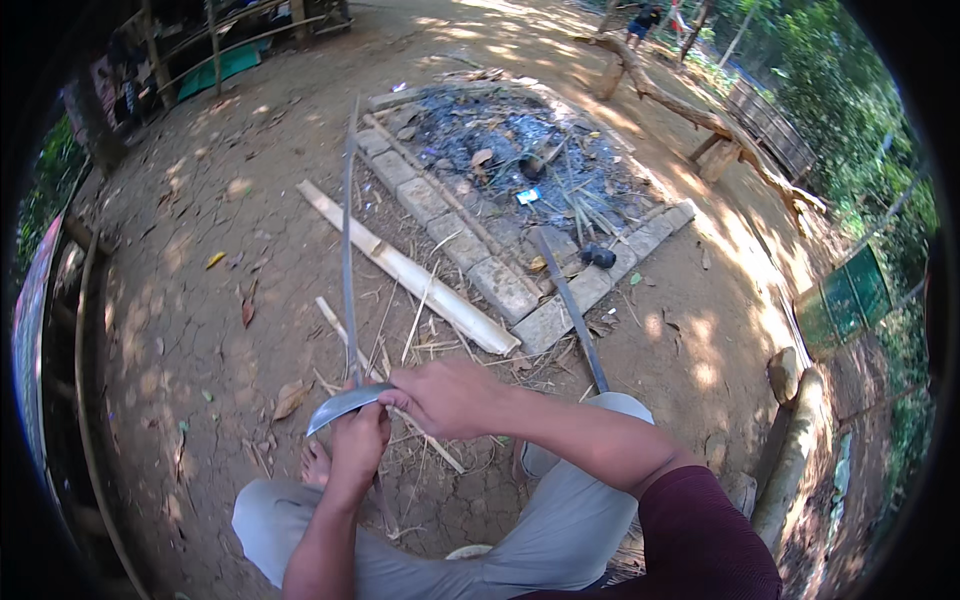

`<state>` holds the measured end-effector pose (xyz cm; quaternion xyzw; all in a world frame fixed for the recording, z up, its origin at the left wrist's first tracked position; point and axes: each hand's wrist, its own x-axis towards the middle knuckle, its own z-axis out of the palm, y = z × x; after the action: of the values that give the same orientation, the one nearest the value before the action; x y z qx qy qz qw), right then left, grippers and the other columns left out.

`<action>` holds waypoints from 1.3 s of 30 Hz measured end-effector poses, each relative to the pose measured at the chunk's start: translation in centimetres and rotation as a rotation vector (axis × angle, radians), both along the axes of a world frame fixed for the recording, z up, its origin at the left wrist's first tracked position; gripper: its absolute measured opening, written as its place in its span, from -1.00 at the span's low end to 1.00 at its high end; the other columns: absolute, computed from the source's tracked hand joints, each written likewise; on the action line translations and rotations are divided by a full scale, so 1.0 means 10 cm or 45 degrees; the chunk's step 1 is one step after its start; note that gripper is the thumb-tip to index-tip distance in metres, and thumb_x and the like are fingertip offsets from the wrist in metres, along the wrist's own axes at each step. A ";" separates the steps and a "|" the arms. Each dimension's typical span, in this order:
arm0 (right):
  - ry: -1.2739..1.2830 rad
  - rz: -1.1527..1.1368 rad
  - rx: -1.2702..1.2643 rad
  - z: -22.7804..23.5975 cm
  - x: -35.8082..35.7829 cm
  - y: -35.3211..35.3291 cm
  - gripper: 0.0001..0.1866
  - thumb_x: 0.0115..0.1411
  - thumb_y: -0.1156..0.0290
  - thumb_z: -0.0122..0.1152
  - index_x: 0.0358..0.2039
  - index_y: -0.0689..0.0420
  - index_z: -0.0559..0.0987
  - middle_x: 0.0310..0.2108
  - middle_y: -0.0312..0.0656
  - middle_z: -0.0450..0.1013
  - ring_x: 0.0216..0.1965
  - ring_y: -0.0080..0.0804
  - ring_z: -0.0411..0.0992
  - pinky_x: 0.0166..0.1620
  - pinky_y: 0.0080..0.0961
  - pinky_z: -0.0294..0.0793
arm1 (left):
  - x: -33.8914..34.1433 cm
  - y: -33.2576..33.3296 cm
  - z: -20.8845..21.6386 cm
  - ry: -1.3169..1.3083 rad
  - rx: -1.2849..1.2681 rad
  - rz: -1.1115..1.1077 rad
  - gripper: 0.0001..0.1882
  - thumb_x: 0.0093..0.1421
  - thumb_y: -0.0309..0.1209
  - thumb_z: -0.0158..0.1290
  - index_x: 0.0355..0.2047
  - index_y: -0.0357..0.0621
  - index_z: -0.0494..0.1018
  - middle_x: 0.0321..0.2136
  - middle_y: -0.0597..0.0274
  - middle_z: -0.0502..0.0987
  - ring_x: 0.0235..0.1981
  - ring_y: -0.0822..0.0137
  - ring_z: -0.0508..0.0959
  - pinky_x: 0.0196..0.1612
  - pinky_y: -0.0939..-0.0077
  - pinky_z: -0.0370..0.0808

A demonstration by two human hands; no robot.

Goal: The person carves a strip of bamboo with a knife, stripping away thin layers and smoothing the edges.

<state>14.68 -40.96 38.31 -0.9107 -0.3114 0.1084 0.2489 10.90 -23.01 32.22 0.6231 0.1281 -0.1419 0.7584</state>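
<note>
My right hand (448, 398) is closed on a knife with a short, curved, shiny blade (346, 404); its handle is hidden in my fist. The blade lies across the top of my left hand (358, 445), just over its fingers. In that hand a long, narrow strip (348, 240), apparently split bamboo, is gripped; it runs far out ahead of me, and its lower end hangs between my legs. A split bamboo length (410, 272) rests on the ground ahead. By my right knee a long, dark machete-like blade (570, 305) points toward the fire pit.
Concrete blocks (420, 198) border an ash-filled fire pit (500, 150), with a small black object (598, 257) at its near corner. Thin shavings (440, 345) litter the dirt. A rough log rail (660, 90) stands far right, a green container (845, 300) at right.
</note>
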 end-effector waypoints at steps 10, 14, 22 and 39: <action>-0.422 -0.094 0.031 -0.27 0.12 -0.04 -0.67 0.36 0.12 0.06 -0.38 0.14 0.45 -0.59 -0.01 0.51 -0.57 0.04 0.53 -0.49 -0.04 0.49 | -0.10 -0.06 0.03 -0.020 0.591 -0.162 -0.71 0.24 -0.31 -0.08 -0.25 -0.32 0.46 -0.44 -0.14 0.51 -0.39 -0.04 0.53 -0.25 0.14 0.44; -0.486 -0.273 0.028 -0.27 0.37 -0.15 -0.66 0.38 0.12 0.02 -0.41 0.12 0.45 -0.63 0.00 0.49 -0.58 0.09 0.52 -0.51 -0.01 0.46 | -0.19 -0.15 0.08 0.018 0.358 -0.123 -0.80 0.26 -0.40 -0.06 -0.19 -0.26 0.38 -0.51 -0.03 0.49 -0.48 0.10 0.53 -0.34 0.20 0.44; -0.586 -0.519 -0.145 -0.42 0.82 -0.57 -0.58 0.43 0.09 -0.08 -0.42 0.15 0.48 -0.65 0.07 0.48 -0.56 0.18 0.51 -0.48 0.06 0.45 | -0.42 -0.25 0.16 -0.219 0.585 -0.302 -0.85 0.27 -0.43 -0.08 -0.18 -0.19 0.30 -0.59 0.21 0.36 -0.62 0.29 0.38 -0.51 0.30 0.33; -0.828 -0.952 -0.301 -0.63 1.37 -1.65 -0.55 0.45 0.04 -0.17 -0.36 0.14 0.47 -0.51 0.15 0.53 -0.43 0.25 0.53 -0.36 0.14 0.48 | -0.70 -0.30 0.36 -0.086 0.514 -0.659 -0.81 0.23 -0.42 -0.04 -0.19 -0.22 0.31 -0.56 0.08 0.42 -0.55 0.13 0.50 -0.41 0.21 0.41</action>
<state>28.41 -57.45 32.05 -0.9684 -0.0112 -0.2426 0.0562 3.94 -26.04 35.80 0.7771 -0.0342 -0.2810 0.5621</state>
